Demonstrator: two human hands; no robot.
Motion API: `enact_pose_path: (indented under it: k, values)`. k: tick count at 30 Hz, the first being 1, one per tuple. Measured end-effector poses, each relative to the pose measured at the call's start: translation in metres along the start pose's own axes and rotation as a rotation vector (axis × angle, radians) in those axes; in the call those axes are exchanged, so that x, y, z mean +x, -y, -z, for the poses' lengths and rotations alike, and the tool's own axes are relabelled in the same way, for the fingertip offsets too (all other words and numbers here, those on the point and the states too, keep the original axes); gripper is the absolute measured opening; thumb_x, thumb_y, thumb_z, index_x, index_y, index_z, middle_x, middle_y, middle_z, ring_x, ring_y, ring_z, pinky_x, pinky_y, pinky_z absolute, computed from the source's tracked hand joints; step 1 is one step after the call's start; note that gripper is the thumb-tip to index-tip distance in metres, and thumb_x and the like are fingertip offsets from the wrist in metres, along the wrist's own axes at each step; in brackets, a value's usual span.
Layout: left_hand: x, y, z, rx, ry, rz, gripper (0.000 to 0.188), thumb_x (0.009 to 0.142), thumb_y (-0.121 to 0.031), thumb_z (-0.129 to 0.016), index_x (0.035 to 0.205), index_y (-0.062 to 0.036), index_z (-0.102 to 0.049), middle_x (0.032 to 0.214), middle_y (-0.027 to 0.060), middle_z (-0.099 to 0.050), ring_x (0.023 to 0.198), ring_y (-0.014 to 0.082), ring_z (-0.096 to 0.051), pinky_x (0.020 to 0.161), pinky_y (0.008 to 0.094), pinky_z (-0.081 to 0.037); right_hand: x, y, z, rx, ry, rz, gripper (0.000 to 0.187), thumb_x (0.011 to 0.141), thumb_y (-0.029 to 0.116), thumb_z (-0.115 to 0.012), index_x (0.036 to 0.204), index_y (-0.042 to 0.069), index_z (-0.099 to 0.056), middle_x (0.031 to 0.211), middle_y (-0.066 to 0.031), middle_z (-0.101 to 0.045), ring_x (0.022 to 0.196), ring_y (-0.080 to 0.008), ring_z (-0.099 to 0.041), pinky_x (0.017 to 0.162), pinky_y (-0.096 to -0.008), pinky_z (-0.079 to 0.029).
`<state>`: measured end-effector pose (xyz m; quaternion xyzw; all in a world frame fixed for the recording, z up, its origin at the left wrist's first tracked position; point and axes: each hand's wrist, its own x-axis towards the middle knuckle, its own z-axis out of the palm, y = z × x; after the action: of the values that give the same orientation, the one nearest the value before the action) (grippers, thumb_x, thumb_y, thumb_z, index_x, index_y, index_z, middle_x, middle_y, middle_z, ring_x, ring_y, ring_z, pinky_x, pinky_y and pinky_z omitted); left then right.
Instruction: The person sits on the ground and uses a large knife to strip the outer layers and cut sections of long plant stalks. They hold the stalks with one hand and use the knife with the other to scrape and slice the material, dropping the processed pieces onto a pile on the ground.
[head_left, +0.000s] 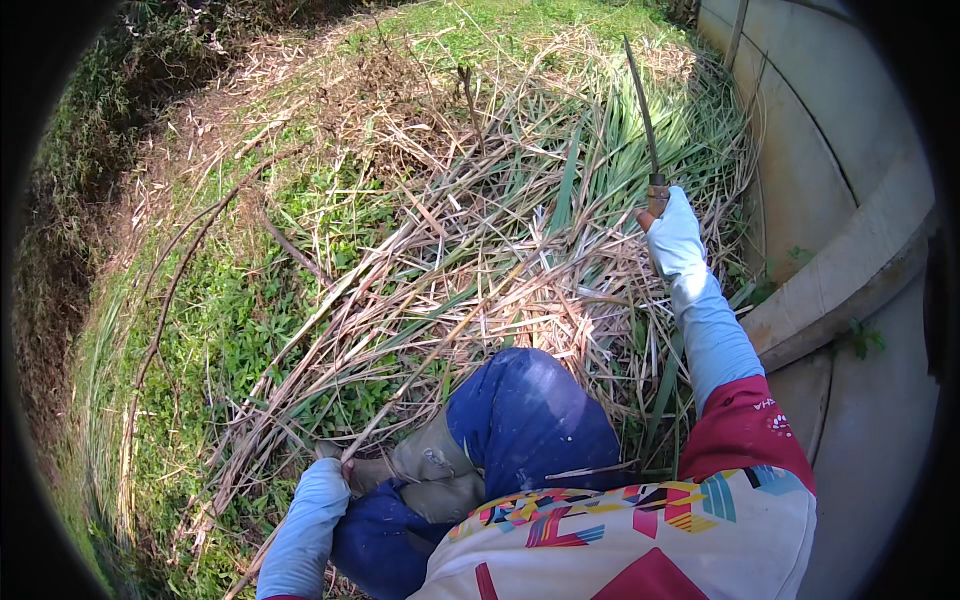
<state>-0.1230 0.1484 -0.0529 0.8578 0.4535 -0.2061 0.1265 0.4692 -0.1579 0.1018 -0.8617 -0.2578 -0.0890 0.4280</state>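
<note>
My right hand [672, 228], in a light blue sleeve that reaches over its back, is closed round the wooden handle of a machete [645, 115]. Its long narrow blade points up and away, over green leaves beside the wall. Low on the left, my left hand [335, 470] is closed on a long dry stalk [430, 355]. That stalk slants far and to the right across a heap of cut stalks and leaves [500, 290]; its near end shows below my left sleeve. The left fingers are mostly hidden by the sleeve.
My bent knee [530, 410] in blue trousers and a muddy boot [430, 460] are at the heap's near edge. A curved concrete wall [830, 150] with a raised rib [850, 270] stands close on the right. Bare branches [190, 245] and low green plants lie to the left.
</note>
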Motion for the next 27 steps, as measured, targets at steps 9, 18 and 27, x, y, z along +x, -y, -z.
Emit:
enact_pose_path:
  k: [9, 18, 27]
  values:
    - [-0.094, -0.018, 0.111, 0.058, -0.015, 0.091, 0.050, 0.102, -0.047, -0.054, 0.086, -0.0021, -0.070, 0.081, 0.0225, -0.067, 0.076, 0.0461, -0.062, 0.069, 0.0509, -0.052, -0.177, -0.091, -0.074, -0.375, 0.519, -0.591, 0.067, 0.077, 0.035, -0.089, 0.122, -0.004, -0.058, 0.115, -0.0278, -0.067, 0.110, -0.0448, -0.065, 0.096, -0.0474, -0.050]
    - [-0.167, -0.055, 0.132, -0.028, -0.108, -0.004, 0.051, 0.101, -0.046, -0.055, 0.082, -0.0011, -0.069, 0.075, 0.0232, -0.066, 0.071, 0.0463, -0.062, 0.066, 0.0535, -0.050, -0.133, 0.106, -0.070, -0.169, 0.170, 0.804, 0.081, 0.073, 0.020, -0.084, 0.146, 0.007, -0.050, 0.148, -0.0222, -0.048, 0.136, -0.0394, -0.047, 0.112, -0.0549, -0.036]
    - [-0.146, -0.063, 0.129, -0.022, 0.166, 0.078, 0.030, 0.075, -0.024, -0.081, 0.103, -0.0137, -0.079, 0.099, 0.0157, -0.076, 0.094, 0.0374, -0.074, 0.080, 0.0465, -0.060, -0.188, 0.155, -0.131, -0.030, 0.637, 1.159, 0.035, 0.082, 0.024, -0.078, 0.109, 0.010, -0.060, 0.096, -0.0167, -0.060, 0.090, -0.0391, -0.057, 0.083, -0.0501, -0.042]
